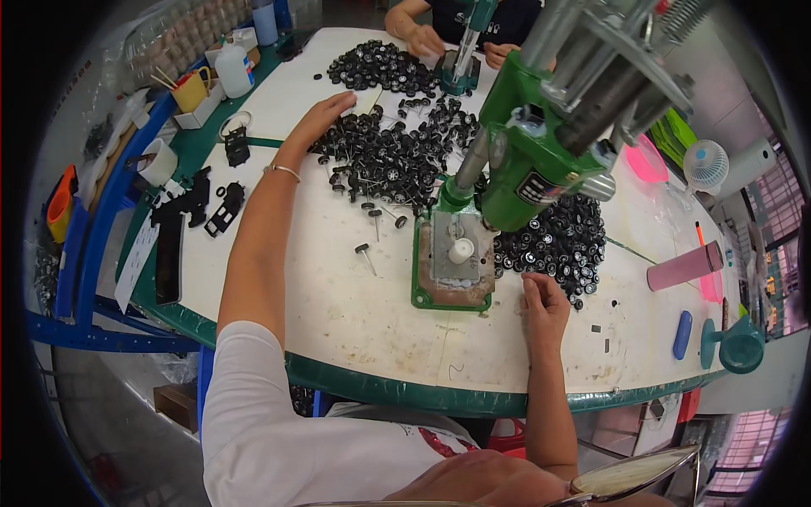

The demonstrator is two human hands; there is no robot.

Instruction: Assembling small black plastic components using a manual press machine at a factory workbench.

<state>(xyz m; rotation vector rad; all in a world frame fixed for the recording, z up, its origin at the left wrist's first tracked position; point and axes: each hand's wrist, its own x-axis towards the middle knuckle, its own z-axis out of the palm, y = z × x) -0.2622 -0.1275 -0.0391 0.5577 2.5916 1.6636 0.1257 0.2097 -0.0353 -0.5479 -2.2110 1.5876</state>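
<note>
My left hand (328,111) reaches out over the far left of the table, fingers stretched, at the edge of a heap of small black wheels on thin metal axles (389,160). My right hand (547,308) is low beside the press, its fingers curled in; whatever they may hold is hidden. Just beyond it lies a heap of loose black wheels (557,245). Between my hands stands a green hand press (524,169), with a white round fixture (461,250) on its metal base plate (443,275). A few wheel-and-axle pieces (365,258) lie apart, left of the base.
Across the table a co-worker's hands (425,40) are at a second green press (460,72), near another wheel heap (380,66). Black plastic parts (228,207) and a dark phone-like slab (169,258) lie left. A pink tumbler (684,266) and blue case (683,335) are at right.
</note>
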